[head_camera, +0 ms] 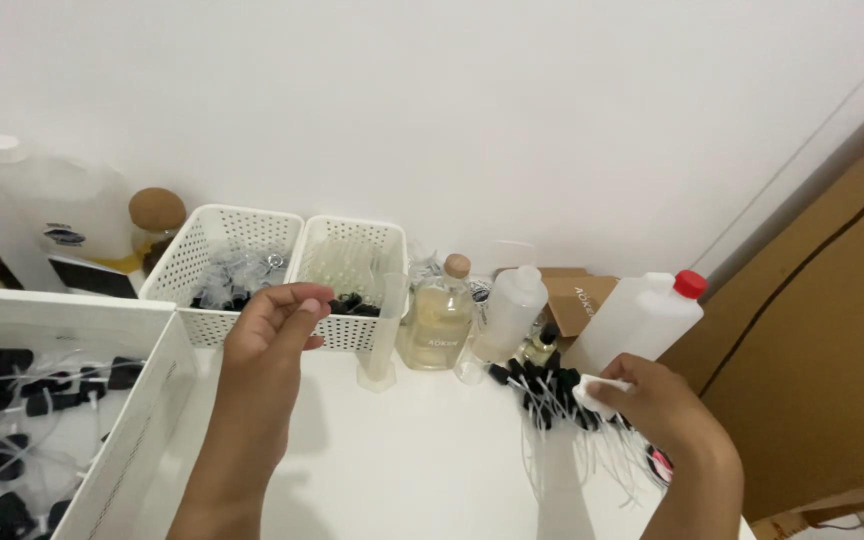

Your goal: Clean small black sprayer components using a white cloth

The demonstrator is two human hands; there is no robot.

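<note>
My left hand (274,330) is raised in front of two white perforated baskets (214,262), fingers loosely curled, with nothing visible in it. My right hand (657,400) is lower at the right, its fingers pinched on a small white cap (592,392). Just beneath and left of it lies a heap of black spray pumps with thin white tubes (552,400) on the white table (422,460). A tall clear measuring cylinder (384,335) stands between my hands.
A cork-stoppered glass bottle of yellowish liquid (439,325), a clear plastic bottle (507,312) and a white red-capped bottle (642,315) stand by the wall. A large white bin of pumps (137,420) fills the left. Brown cardboard (822,370) leans at the right.
</note>
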